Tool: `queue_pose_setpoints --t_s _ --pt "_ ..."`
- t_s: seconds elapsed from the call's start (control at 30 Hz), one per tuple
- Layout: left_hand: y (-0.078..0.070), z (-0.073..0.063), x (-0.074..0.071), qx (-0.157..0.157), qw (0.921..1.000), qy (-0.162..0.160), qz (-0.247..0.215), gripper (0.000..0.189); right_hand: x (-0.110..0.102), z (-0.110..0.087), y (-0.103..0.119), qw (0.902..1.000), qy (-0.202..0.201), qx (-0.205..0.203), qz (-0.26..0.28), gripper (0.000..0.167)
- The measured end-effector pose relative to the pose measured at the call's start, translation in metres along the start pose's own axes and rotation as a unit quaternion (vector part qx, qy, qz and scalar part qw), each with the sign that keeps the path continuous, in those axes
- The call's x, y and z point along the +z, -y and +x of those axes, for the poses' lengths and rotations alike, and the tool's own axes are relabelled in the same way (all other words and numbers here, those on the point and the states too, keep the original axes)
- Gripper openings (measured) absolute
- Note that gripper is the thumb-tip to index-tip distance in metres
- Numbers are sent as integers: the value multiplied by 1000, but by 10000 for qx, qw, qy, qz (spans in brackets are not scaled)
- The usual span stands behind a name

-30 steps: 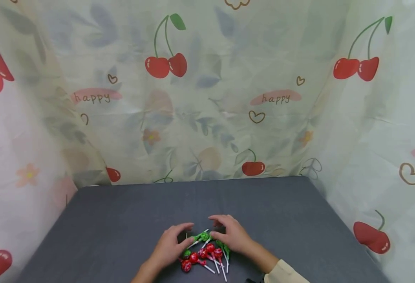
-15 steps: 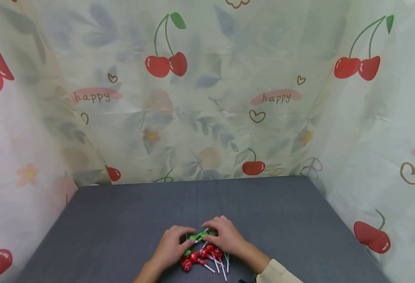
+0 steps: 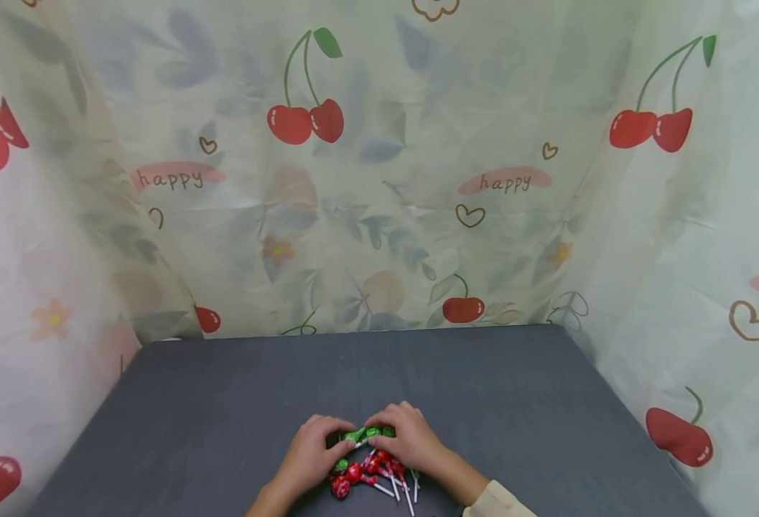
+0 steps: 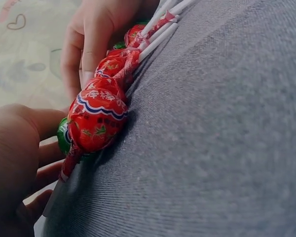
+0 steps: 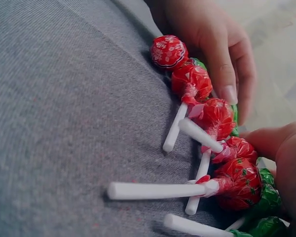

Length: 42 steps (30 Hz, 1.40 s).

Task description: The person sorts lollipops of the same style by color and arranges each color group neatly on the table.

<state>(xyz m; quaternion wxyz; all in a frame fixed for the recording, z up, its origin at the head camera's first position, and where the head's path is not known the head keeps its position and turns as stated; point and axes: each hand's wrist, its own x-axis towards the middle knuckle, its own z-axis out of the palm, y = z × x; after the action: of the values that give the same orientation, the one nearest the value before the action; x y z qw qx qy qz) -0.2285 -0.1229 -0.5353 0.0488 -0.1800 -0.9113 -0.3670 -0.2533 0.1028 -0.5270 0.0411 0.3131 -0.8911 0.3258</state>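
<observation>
Left hand [image 3: 310, 454]: relaxed, thumb and fingers spread
Right hand [image 3: 413, 438]: likewise, facing it
Green lollipops [image 3: 373, 432]: mostly between the hands, beyond the red lollipops [image 3: 355, 472]
Arranging: seemingly the present step; next calls for light pressure

Far curtain [image 3: 366, 215]: "happy" printed twice, left and right. Near red lollipop wrapper [image 4: 96, 118]: white characters, not clearly legible.

This is a little nook with sheets [image 3: 379, 194] for walls, at the far side, left and right. They show red cherries [image 3: 290, 126], hearts [image 3: 470, 216] and the word "happy" [image 3: 505, 181]. A dark table [image 3: 353, 377] sits inside. I can't tell if it's in a home or a shop.
</observation>
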Motion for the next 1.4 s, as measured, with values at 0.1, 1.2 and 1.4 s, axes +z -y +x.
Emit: queue_pose_setpoints --t_s 0.1,1.2,1.4 --pt "0 0 0 -81 10000 2 -11 16 0 1 -1 9998 58 127 105 19" --pt "-2 14 -29 -73 9973 -115 -715 10 6 -2 -8 9984 -223 368 372 18" --pt "-4 18 -37 -218 9947 -376 -934 12 5 -2 -7 9981 -238 360 449 17"
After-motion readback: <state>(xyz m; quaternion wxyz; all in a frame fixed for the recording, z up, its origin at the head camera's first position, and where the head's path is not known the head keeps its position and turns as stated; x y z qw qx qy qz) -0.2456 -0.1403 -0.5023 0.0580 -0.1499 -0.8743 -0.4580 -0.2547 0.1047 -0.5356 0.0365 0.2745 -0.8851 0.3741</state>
